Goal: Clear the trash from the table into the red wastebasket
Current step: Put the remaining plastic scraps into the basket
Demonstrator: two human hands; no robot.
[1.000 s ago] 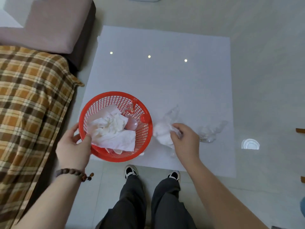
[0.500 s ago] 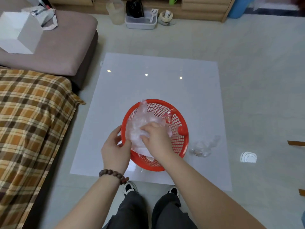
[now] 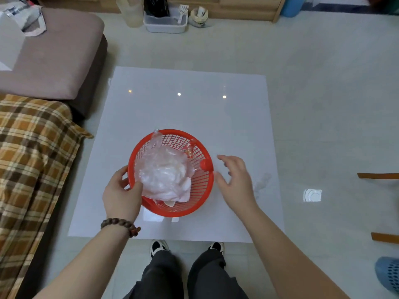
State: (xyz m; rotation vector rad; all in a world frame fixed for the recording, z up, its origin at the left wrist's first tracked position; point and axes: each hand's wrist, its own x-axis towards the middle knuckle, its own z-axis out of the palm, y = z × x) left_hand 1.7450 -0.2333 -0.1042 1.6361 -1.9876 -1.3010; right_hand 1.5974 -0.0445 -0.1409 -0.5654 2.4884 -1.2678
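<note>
head | red wastebasket (image 3: 203, 190) at bench (image 3: 190, 108) 6 o'clock, left hand (image 3: 121, 195) fingers clamp its 9 o'clock rim | clear plastic wad (image 3: 164, 173), held 0.5 s ago, now lies inside | right hand (image 3: 235, 180) fingers spread, empty, moved to 3 o'clock | clear wrapper (image 3: 262, 182) remains on bench: likely next pick.

Clear plastic wrap (image 3: 164, 169) and white paper (image 3: 172, 194) cover the wastebasket (image 3: 200, 190) floor; whatever lies beneath can't be made out. Left hand (image 3: 121, 195): thumb over the rim, fingers hidden behind the wall. Right hand (image 3: 235, 180) blocks part of a faint, blurred clear scrap (image 3: 262, 182) on the bench (image 3: 194, 115). White box (image 3: 8, 39), blue shoe (image 3: 388, 275) and two wooden pieces (image 3: 377, 175) cut off by the frame edges. Items in the grey tray (image 3: 165, 25) too small to identify.
</note>
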